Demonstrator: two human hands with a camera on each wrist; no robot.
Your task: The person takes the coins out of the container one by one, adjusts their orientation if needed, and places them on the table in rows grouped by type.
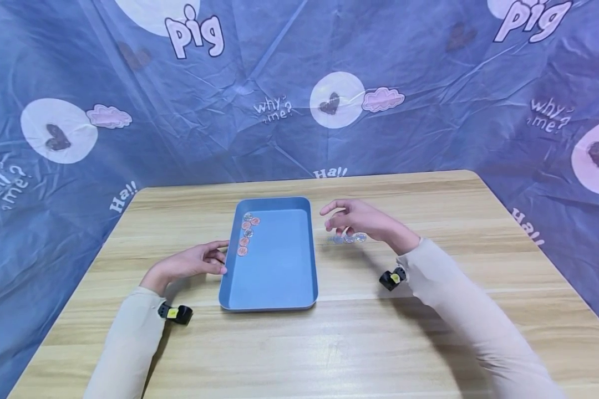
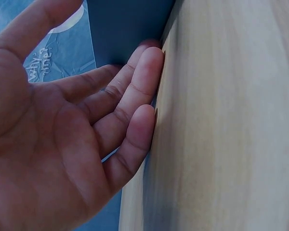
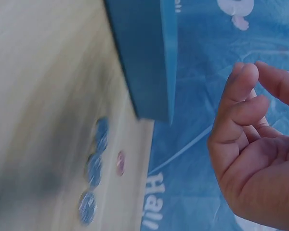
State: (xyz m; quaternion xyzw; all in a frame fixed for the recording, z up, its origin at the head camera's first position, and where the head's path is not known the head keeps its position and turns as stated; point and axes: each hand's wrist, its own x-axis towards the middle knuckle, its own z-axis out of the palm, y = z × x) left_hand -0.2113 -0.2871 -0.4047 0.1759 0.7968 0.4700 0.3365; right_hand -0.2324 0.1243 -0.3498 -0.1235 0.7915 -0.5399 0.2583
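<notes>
A blue rectangular tray (image 1: 274, 266) lies on the table, with several copper-coloured and silver coins (image 1: 244, 241) in a line along its left side. My left hand (image 1: 192, 261) rests against the tray's left wall; in the left wrist view its loosely bent fingers (image 2: 147, 72) touch the table beside it. To the right of the tray, my right hand (image 1: 361, 219) hovers with loosely bent fingers and nothing visible in them. Below it, 3 silver coins (image 3: 93, 171) lie in a row on the table. A pinkish coin (image 3: 120, 163) lies beside that row, hidden by the hand in the head view.
The wooden table (image 1: 369, 343) meets a blue printed cloth (image 1: 259, 144) hanging behind it. A black wrist camera (image 1: 178, 315) sits on the left sleeve, and another black wrist camera (image 1: 392, 279) sits on the right.
</notes>
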